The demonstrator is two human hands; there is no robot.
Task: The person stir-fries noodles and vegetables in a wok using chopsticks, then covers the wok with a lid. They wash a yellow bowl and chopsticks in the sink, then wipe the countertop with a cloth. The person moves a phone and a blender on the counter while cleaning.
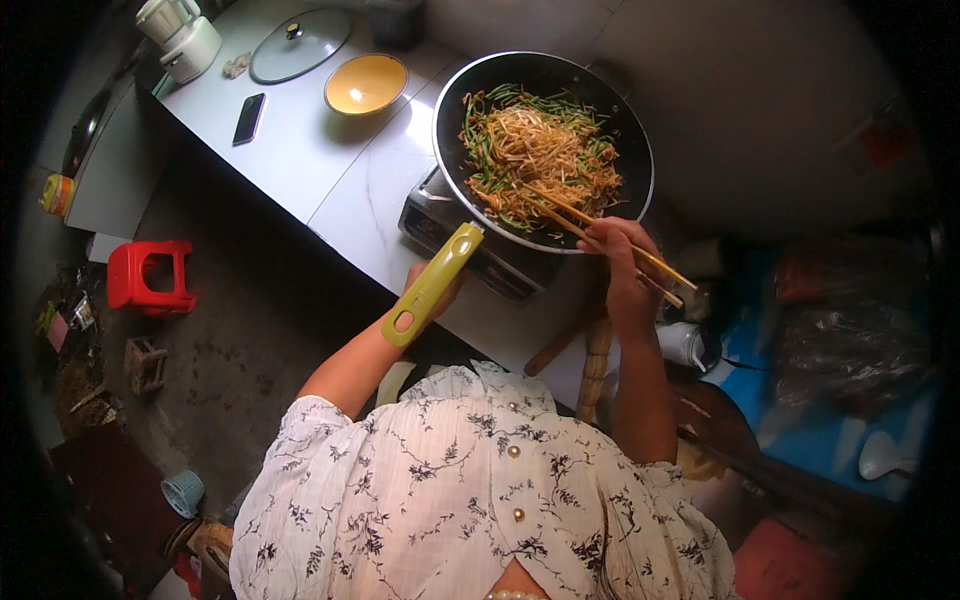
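Note:
A wok (640, 180) with a light rim stands on a portable stove (495, 271), holding noodle-like strands (536, 142) mixed with green beans (481, 112). My right hand (626, 255) grips a pair of chopsticks (574, 206), whose tips reach into the food near the wok's lower side. The wok's green handle (433, 285) points towards me. My left hand (435, 296) is beneath this handle and mostly hidden by it, so whether its fingers close on anything does not show.
On the white counter (300, 176) are a yellow bowl (366, 84), a phone (249, 118), a glass lid (300, 46) and a white appliance (187, 49). A white cup-like container (681, 345) stands right of my forearm. A red plastic stool (150, 277) is on the floor at left.

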